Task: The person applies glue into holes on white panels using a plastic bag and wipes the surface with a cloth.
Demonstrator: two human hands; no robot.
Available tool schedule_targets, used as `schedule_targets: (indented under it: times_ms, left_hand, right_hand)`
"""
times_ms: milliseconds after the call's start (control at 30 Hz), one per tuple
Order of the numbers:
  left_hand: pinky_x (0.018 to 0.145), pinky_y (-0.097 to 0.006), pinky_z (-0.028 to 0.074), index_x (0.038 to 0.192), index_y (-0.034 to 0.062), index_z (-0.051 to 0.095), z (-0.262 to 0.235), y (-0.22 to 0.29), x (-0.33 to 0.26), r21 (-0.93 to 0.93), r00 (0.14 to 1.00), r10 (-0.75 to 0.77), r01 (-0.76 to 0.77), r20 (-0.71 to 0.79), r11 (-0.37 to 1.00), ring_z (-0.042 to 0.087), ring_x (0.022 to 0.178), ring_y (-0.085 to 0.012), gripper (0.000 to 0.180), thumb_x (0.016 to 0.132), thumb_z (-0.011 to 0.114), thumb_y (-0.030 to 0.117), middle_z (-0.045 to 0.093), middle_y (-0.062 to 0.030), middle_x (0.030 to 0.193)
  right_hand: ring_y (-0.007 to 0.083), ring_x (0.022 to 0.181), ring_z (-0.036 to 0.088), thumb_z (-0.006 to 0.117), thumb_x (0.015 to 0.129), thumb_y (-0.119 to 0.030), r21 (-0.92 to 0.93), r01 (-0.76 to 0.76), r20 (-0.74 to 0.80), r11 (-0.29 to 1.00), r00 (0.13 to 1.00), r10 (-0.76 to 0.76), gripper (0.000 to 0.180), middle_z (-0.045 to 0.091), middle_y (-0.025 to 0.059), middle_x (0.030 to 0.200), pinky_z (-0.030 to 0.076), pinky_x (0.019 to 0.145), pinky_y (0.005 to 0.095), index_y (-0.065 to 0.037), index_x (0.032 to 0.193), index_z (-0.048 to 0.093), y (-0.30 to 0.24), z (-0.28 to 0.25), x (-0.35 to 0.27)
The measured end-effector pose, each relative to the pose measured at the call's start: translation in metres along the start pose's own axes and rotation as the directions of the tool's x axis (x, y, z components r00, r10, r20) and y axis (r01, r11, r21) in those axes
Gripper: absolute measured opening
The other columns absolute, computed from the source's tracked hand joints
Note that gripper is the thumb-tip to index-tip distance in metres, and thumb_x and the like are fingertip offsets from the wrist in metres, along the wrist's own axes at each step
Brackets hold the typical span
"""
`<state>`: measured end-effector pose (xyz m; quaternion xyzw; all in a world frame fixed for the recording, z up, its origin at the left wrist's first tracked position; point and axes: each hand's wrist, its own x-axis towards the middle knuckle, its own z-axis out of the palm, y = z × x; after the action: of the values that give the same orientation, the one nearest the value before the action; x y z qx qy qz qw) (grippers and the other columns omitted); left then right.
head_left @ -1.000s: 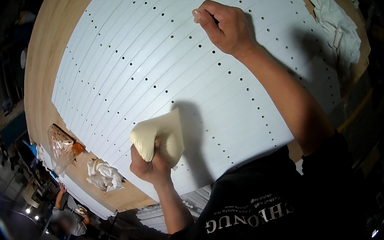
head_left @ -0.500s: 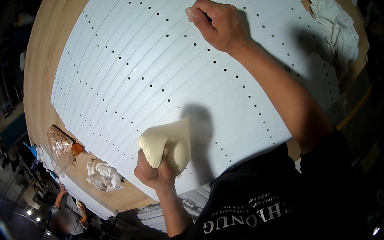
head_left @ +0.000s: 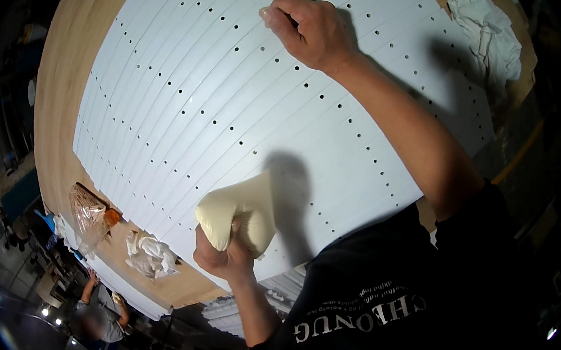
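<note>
My left hand [head_left: 224,253] is closed round a soft, cream-coloured piping bag [head_left: 254,201]. The bag bulges over the fingers, and its narrower end points away from me above the near part of a white panel [head_left: 155,133]. Rows of small dark holes run across this panel, which looks made of many strips side by side. Farther off and to the right, my right hand [head_left: 314,33] is over the panel with its fingers curled, thumb and forefinger close together. What those fingers pinch, if anything, is too small to tell.
A round wooden table [head_left: 58,108] carries the panel. At its left edge lie a clear bag of small brown sticks [head_left: 87,210] and a crumpled white plastic bag [head_left: 151,255]. White crumpled cloth [head_left: 486,34] lies at right. A person [head_left: 105,313] is at far lower left.
The whole view has shifted slightly, so the panel and both hands sit a little farther left. The piping bag stays in my left hand; my right hand keeps its curled shape.
</note>
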<state>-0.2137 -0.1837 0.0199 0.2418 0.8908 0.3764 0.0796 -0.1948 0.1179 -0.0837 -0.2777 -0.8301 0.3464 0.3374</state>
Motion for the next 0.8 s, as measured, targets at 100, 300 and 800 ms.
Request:
schedule_targets:
  times_ms: [100, 300, 800]
  left_hand:
    - [0.072, -0.025, 0.048, 0.096, -0.0047, 0.063, -0.004, 0.002, -0.007, 0.071, 0.999, -0.018, 0.015, 0.046, 0.997, 0.061, 0.077, -0.0124, 0.019, 0.082, 0.064, 0.007, 0.066, -0.0069, 0.083]
    - [0.061, -0.027, 0.05, 0.089, 0.0015, 0.066, 0.003, -0.004, -0.012, 0.099, 1.0, 0.01, -0.011, 0.012, 0.995, 0.066, 0.065, -0.0202, 0.034, 0.073, 0.076, 0.03, 0.067, -0.011, 0.075]
    - [0.064, -0.026, 0.049, 0.091, -0.0005, 0.066, 0.003, -0.002, -0.02, 0.044, 0.999, 0.001, 0.001, -0.044, 0.999, 0.065, 0.07, -0.0173, 0.021, 0.077, 0.07, 0.014, 0.068, -0.0087, 0.08]
  right_hand:
    - [0.0183, 0.045, 0.051, 0.054, 0.092, -0.032, 0.015, 0.003, 0.004, 1.0, 1.0, -0.003, 0.03, 0.055, 0.0027, 0.053, 0.041, 0.044, 0.0289, -0.008, 0.074, 0.059, 0.002, 0.001, 0.0]
    - [0.0264, 0.048, 0.057, 0.056, 0.089, -0.036, 0.073, -0.017, 0.018, 0.997, 1.0, 0.016, 0.032, 0.056, 0.0084, 0.052, 0.046, 0.048, 0.0369, -0.006, 0.079, 0.064, 0.004, 0.002, 0.001]
    - [0.0246, 0.047, 0.052, 0.055, 0.09, -0.03, 0.046, -0.015, 0.018, 0.999, 1.0, 0.014, 0.03, 0.053, 0.0075, 0.053, 0.042, 0.046, 0.0342, -0.006, 0.072, 0.058, 0.005, 0.006, 0.0]
